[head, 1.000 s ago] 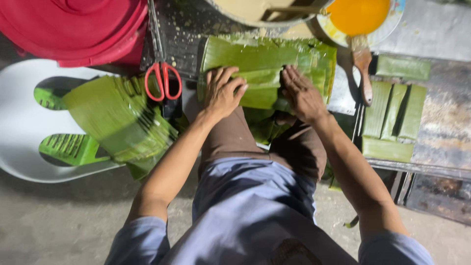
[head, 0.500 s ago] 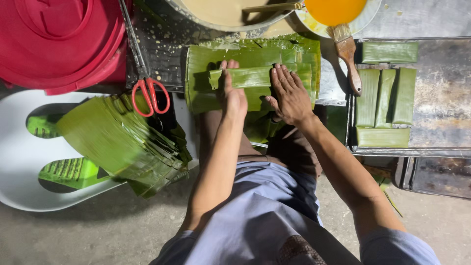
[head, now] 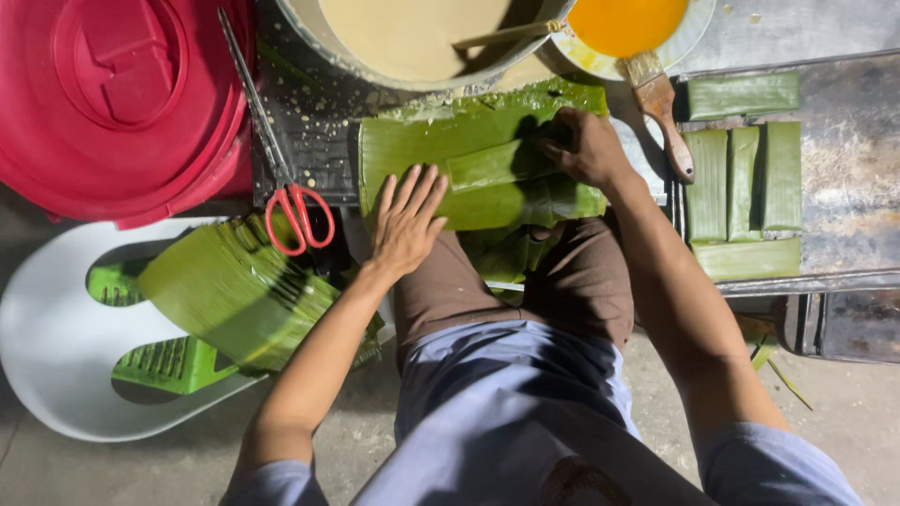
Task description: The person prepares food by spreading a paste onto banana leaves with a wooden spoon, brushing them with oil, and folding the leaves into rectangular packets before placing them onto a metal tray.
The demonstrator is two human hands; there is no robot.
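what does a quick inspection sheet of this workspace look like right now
surface: dark work surface speckled with pale splashes; metal tray on the right
job's things: flat banana leaf sheet with a folded leaf strip on it; four folded leaf parcels on the tray
clutter: red-handled scissors, stack of leaves on a white seat, red lid, pot of pale batter, dish of orange liquid, brush
grippers: left hand flat on the sheet; right hand pressing the strip's end
cables: nothing seen
surroundings: concrete floor
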